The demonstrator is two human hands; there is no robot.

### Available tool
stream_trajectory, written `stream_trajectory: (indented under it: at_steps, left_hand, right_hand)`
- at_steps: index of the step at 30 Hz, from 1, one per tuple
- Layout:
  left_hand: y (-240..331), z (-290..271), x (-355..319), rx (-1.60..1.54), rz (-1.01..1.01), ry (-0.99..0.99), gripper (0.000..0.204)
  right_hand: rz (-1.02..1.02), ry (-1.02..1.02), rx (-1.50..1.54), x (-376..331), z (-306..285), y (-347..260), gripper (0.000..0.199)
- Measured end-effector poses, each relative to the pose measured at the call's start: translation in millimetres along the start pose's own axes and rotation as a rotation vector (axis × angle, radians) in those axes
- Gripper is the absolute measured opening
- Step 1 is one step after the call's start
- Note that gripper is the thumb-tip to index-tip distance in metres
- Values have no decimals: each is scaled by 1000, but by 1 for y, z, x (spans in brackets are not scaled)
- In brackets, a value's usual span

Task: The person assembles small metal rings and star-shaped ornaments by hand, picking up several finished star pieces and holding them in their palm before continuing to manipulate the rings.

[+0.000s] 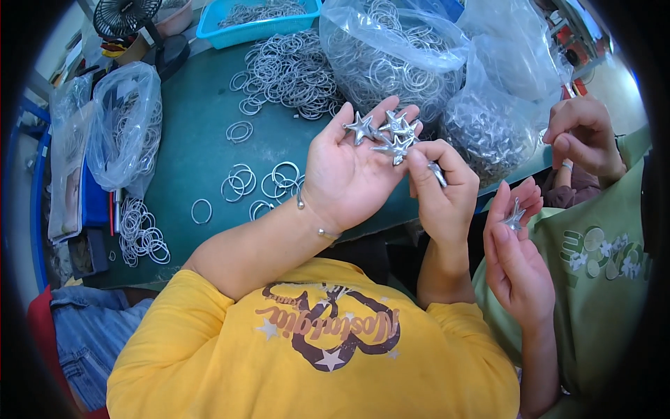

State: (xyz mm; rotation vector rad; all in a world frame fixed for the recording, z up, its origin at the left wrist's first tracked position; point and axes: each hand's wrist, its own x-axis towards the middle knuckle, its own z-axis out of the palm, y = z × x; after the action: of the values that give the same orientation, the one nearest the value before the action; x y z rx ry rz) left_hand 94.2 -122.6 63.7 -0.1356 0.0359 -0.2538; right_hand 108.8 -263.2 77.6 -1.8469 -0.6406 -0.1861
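Note:
My left hand (349,164) is palm up, fingers spread flat, with several silver star charms (396,127) lying across its fingers. Just to the right, my right hand (445,185) is closed in a pinch, thumb and fingertips meeting beside those stars. A silver star charm (437,174) pokes out between its fingers, partly hidden by them. A thin metal bangle (301,199) sits around my left wrist. Both hands hover above the front edge of the green table (188,136).
Beyond my hands lie a heap of metal rings (289,73), a clear bag of rings (391,77) and a bag of silver pieces (488,136). A blue tray (209,31) and black fan (129,17) stand behind. At right, a co-worker's hand (516,258) holds a star.

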Motion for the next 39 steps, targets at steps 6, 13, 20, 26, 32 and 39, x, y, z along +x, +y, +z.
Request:
stream_trajectory:
  at_steps: [6, 13, 20, 26, 32, 39]
  left_hand:
    - [10, 0, -4, 22, -13, 120, 39]
    - [-1, 22, -5, 804, 44, 322, 20]
    - [-7, 20, 7, 977, 82, 251, 22]
    - [-8, 21, 7, 956, 87, 277, 20]
    - [-2, 14, 7, 886, 26, 199, 24]
    - [-2, 16, 10, 210, -48, 269, 47]
  right_hand:
    - [324, 189, 469, 6, 1, 6, 15]
    - [67, 349, 146, 5, 4, 20, 10]
    - [151, 297, 129, 0, -5, 24, 9]
    - [113, 314, 124, -1, -5, 28, 9]
    - [164, 327, 160, 1, -2, 21, 9]
    - [363, 334, 96, 1, -12, 2, 19]
